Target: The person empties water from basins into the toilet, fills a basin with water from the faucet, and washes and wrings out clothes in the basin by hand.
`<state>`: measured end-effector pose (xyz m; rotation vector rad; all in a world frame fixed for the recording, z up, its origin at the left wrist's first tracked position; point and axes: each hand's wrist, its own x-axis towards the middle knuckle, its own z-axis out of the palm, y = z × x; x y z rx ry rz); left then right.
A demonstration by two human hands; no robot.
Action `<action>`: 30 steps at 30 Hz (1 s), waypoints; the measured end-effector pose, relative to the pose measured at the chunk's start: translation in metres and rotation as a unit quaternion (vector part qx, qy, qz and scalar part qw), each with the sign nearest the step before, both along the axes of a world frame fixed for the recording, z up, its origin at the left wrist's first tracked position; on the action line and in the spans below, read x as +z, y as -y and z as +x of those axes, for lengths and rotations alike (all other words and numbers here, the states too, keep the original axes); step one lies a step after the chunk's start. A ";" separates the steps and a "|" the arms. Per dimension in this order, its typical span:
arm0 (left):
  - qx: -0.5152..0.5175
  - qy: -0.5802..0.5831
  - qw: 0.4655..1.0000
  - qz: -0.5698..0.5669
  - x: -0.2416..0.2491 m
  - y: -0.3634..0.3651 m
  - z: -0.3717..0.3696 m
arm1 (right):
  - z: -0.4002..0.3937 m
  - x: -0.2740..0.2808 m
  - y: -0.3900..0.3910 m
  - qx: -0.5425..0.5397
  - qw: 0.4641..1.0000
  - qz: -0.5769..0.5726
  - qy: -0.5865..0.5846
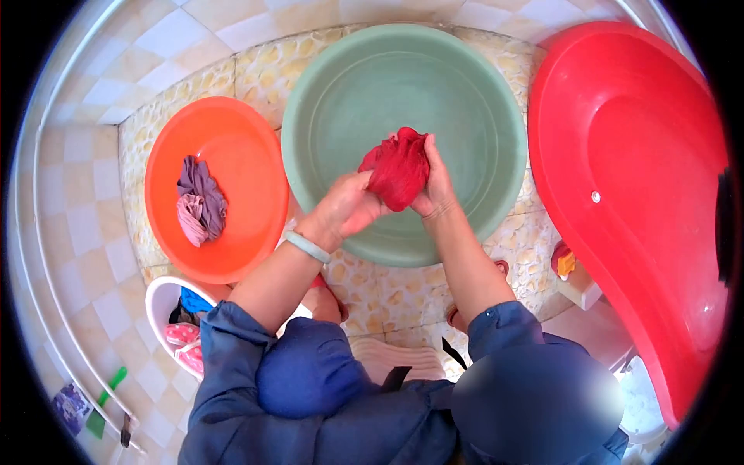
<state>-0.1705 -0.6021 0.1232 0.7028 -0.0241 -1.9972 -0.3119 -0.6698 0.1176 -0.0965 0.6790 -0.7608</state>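
A bunched dark red cloth [399, 170] is held between both hands above the green basin [310, 194]. My left hand [353, 203], with a pale bangle at the wrist, grips the cloth's left and lower side. On the right side my right hand [435, 182] has its fingers wrapped round the cloth, partly hidden behind it. The basin seems to hold clear water. To the left, an orange basin [256, 170] contains a purple cloth [203, 190] and a pink cloth [191, 219].
A large red tub [620, 139] takes up the right side. A white basket [157, 306] with clothes stands at the lower left. Near the left wall is a green brush or scoop [97, 422]. Tiled walls border the floor.
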 end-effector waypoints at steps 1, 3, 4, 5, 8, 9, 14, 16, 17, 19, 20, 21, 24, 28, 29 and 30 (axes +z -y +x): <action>-0.006 -0.017 1.000 0.007 -0.001 -0.004 -0.002 | 0.000 -0.002 -0.002 0.007 1.000 -0.003 0.015; -0.002 -0.066 0.998 0.023 0.012 -0.007 -0.004 | -0.003 -0.003 0.003 -0.001 0.999 -0.036 0.007; 0.002 -0.091 0.995 0.030 0.017 -0.008 -0.004 | -0.007 -0.004 0.008 -0.014 0.998 -0.064 -0.015; 0.001 -0.076 0.997 0.024 0.017 -0.010 -0.004 | -0.009 0.000 0.013 -0.026 0.995 -0.091 -0.039; -0.005 -0.057 0.998 0.010 0.010 -0.012 -0.005 | -0.016 0.024 0.018 0.023 0.992 -0.126 -0.018; -0.010 -0.064 0.998 0.011 0.004 -0.012 -0.005 | -0.015 0.032 0.016 0.043 0.989 -0.143 -0.016; -0.068 -0.134 0.987 -0.054 0.013 -0.012 -0.001 | 0.006 0.042 0.007 0.105 0.973 -0.201 -0.039; -0.116 -0.086 0.986 -0.086 0.010 -0.014 0.005 | 0.009 0.048 0.013 0.102 0.964 -0.235 -0.074; -0.152 -0.087 0.974 -0.147 0.009 -0.005 0.008 | 0.006 0.043 0.018 0.099 0.964 -0.229 -0.089; -0.236 0.064 0.954 -0.174 0.005 0.008 0.010 | 0.004 0.031 0.024 0.088 0.964 -0.217 -0.124; -0.188 0.164 0.943 -0.222 0.004 0.010 0.003 | 0.009 0.028 0.025 0.085 0.962 -0.205 -0.162; -0.140 0.258 0.916 -0.272 0.002 0.016 -0.007 | 0.010 0.025 0.030 0.078 0.956 -0.195 -0.205; -0.199 0.584 0.751 -0.236 0.001 0.022 -0.020 | 0.015 0.014 0.033 0.059 0.930 -0.171 -0.319; -0.355 0.759 0.493 -0.234 0.020 0.032 -0.016 | 0.016 -0.063 0.039 0.023 0.927 -0.116 -0.356; -0.325 0.773 0.474 -0.269 0.010 0.029 -0.015 | 0.017 -0.058 0.036 0.022 0.923 -0.087 -0.373; -0.293 0.786 0.452 -0.303 -0.003 0.026 -0.015 | 0.020 -0.048 0.034 0.019 0.919 -0.059 -0.390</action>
